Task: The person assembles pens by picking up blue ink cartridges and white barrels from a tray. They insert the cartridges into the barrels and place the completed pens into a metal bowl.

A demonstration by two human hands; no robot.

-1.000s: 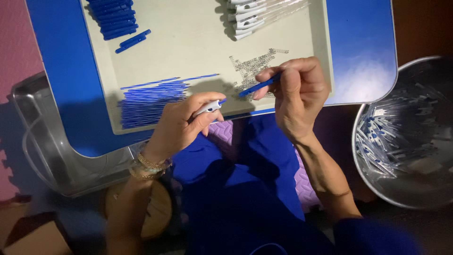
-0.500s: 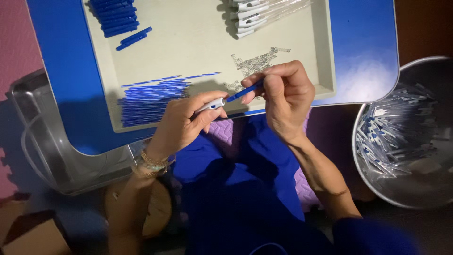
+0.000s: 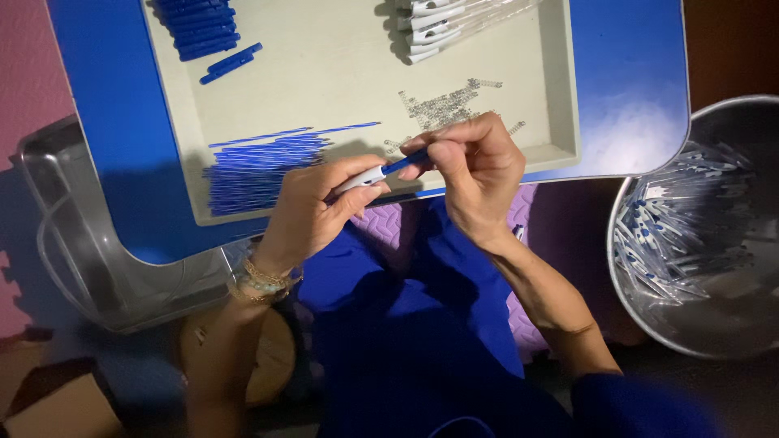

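While the person sits over the blue tabletop (image 3: 114, 122), both hands meet just above the near rim of the beige tray (image 3: 341, 89). The left hand (image 3: 312, 207) is curled around the white barrel of a pen (image 3: 375, 173), and the right hand (image 3: 475, 166) pinches the blue end of the same pen between thumb and fingertips, so the pen runs slantwise between the two hands. Inside the tray, a flat row of thin blue refills (image 3: 260, 166) lies just beside the left hand, and a scatter of small metal springs (image 3: 442, 105) lies just beyond the right. Farther back sit a stack of blue caps (image 3: 199, 28) and a bundle of white barrels (image 3: 438, 24). To the person's right, a round metal bin (image 3: 706, 235) holds a heap of finished pens. A clear plastic tub (image 3: 97, 243) stands below the tabletop on the left.
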